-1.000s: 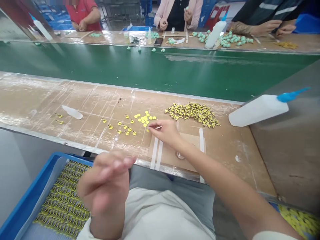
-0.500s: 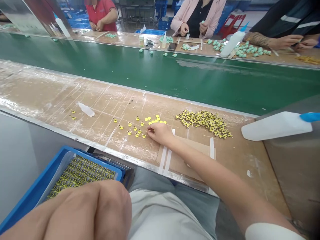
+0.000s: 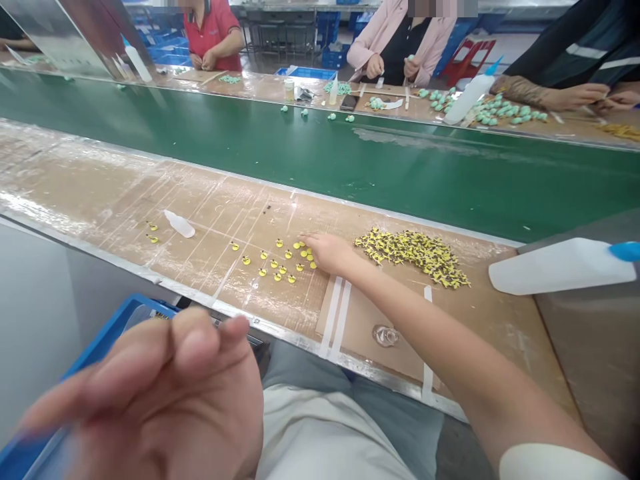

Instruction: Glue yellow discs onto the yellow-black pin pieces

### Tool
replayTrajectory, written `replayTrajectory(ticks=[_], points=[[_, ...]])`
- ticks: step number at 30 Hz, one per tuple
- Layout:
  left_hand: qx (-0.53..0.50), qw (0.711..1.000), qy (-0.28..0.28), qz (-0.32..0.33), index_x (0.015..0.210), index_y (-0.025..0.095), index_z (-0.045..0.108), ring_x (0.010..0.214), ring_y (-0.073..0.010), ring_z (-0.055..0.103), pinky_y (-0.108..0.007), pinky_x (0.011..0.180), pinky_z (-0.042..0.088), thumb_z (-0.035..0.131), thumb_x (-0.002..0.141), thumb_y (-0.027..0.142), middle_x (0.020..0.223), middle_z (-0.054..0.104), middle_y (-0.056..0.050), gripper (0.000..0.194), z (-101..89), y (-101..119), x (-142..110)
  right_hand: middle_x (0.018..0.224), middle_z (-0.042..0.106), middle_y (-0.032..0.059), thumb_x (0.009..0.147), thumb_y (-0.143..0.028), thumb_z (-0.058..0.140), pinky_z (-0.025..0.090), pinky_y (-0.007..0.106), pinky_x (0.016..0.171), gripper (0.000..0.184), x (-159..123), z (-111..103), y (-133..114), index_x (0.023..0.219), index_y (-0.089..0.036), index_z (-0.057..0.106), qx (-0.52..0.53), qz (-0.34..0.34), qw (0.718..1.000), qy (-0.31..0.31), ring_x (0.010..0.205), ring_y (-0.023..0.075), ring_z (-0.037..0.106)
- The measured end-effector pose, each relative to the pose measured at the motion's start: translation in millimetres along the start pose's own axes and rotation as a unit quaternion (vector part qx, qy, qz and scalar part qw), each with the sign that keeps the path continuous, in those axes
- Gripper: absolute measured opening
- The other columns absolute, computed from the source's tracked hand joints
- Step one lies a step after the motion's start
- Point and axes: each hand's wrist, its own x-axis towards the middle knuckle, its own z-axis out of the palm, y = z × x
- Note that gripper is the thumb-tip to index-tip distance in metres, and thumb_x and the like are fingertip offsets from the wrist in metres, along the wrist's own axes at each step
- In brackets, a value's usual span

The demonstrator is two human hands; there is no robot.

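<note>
My blurred left hand (image 3: 150, 393), risen since the last frame, half-closed, hold unclear, hides most of the blue tray (image 3: 107, 333). My right hand (image 3: 327, 254), hold also unclear, reaches the yellow pieces (image 3: 275, 263), spaced in rows on the tabletop (image 3: 125, 193), seemingly to keep them separate, beside the yellow-and-black pile (image 3: 413, 257)

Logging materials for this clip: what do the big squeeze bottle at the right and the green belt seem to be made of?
The squeeze bottle looks like milky white soft plastic, perhaps polyethylene, given its faintly translucent wall. The green conveyor belt looks like semi-gloss PVC or rubber, judging by its even sheen; the look cannot settle which.
</note>
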Motion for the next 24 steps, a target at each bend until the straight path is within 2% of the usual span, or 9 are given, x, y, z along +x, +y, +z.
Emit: replayTrajectory(ticks=[2,4,7,10,13,15,19,22,24], points=[[-0.075,0.996,-0.01,0.038,0.095,0.041,0.076,0.08,-0.012,0.068,-0.024,0.076,0.062,0.079,0.076,0.035,0.092,0.076,0.012,0.02,5.8,-19.1,10.8,0.148,0.052,0.0095,0.085,-0.001,0.048,0.038,0.037,0.114,0.059,10.1,5.0,8.2,0.141,-0.017,0.056,-0.001,-0.054,0.998,-0.036,0.139,0.0228,0.047],[-0.077,0.996,-0.032,0.015,0.096,0.032,0.076,0.076,-0.0102,0.068,-0.024,0.074,0.062,0.083,0.072,0.024,0.088,0.075,0.008,0.026,2.8,-50.5,13.1,0.152,0.047,0.0077,0.082,0.0,0.049,0.036,0.037,0.117,0.063,14.4,10.3,14.4,0.143,-0.017,0.054,-0.003,-0.094,0.993,-0.065,0.143,0.0225,0.042],[-0.022,0.996,-0.059,-0.063,0.097,0.027,0.077,0.072,-0.0108,0.069,-0.025,0.074,0.061,0.085,0.071,0.019,0.073,0.07,0.005,0.028,-19.6,-103.0,1.9,0.151,0.047,0.0089,0.083,-0.002,0.052,0.035,0.038,0.118,0.061,7.6,13.8,24.0,0.143,-0.014,0.054,-0.009,-0.127,0.988,-0.083,0.143,0.0245,0.042],[0.098,0.981,-0.131,-0.108,0.085,0.023,0.079,0.067,-0.0111,0.069,-0.02,0.068,0.058,0.087,0.067,0.017,0.072,0.073,0.001,0.02,-49.7,-139.6,-15.0,0.145,0.055,0.0081,0.085,-0.007,0.057,0.039,0.035,0.115,0.053,-11.1,9.1,35.7,0.138,-0.016,0.06,-0.01,-0.14,0.987,-0.081,0.138,0.0233,0.049],[0.186,0.955,-0.187,-0.137,0.084,0.022,0.081,0.071,-0.0173,0.071,-0.026,0.069,0.059,0.087,0.068,0.024,0.076,0.076,-0.003,0.017,-66.9,-154.2,-27.0,0.14,0.06,0.007,0.09,-0.012,0.055,0.043,0.032,0.111,0.045,-30.7,0.2,44.0,0.133,-0.019,0.064,-0.012,-0.121,0.991,-0.055,0.131,0.0203,0.056],[0.225,0.939,-0.211,-0.154,0.09,0.023,0.082,0.075,-0.0211,0.073,-0.031,0.075,0.059,0.08,0.077,0.031,0.079,0.078,-0.006,0.016,-68.2,-157.2,-31.7,0.139,0.061,0.0127,0.096,-0.018,0.05,0.043,0.038,0.11,0.041,-38.5,-3.9,44.6,0.135,-0.014,0.061,-0.019,-0.085,0.996,-0.021,0.128,0.024,0.058],[0.251,0.915,-0.285,-0.135,0.101,0.024,0.08,0.084,-0.0235,0.074,-0.034,0.082,0.058,0.066,0.09,0.035,0.089,0.079,-0.008,0.021,-58.4,-162.7,-36.9,0.135,0.057,0.027,0.095,-0.049,0.055,0.044,0.054,0.102,0.06,-37.5,-3.0,38.0,0.139,-0.007,0.055,-0.031,-0.042,0.998,0.02,0.122,0.0383,0.056],[0.264,0.903,-0.331,-0.077,0.104,0.024,0.078,0.086,-0.0219,0.072,-0.031,0.078,0.057,0.064,0.091,0.031,0.094,0.077,-0.008,0.02,-52.5,-169.4,-38.9,0.14,0.051,0.0246,0.083,-0.064,0.067,0.043,0.053,0.102,0.075,-28.9,1.4,36.0,0.14,-0.017,0.058,-0.022,-0.076,0.997,0.007,0.124,0.0392,0.053],[0.271,0.896,-0.348,-0.056,0.105,0.024,0.077,0.085,-0.0207,0.071,-0.03,0.075,0.056,0.062,0.092,0.028,0.094,0.076,-0.008,0.021,-51.9,-173.5,-39.8,0.144,0.049,0.0202,0.081,-0.065,0.069,0.041,0.05,0.106,0.07,-22.9,4.3,37.4,0.136,-0.024,0.062,-0.008,-0.111,0.994,-0.005,0.128,0.0364,0.05]])
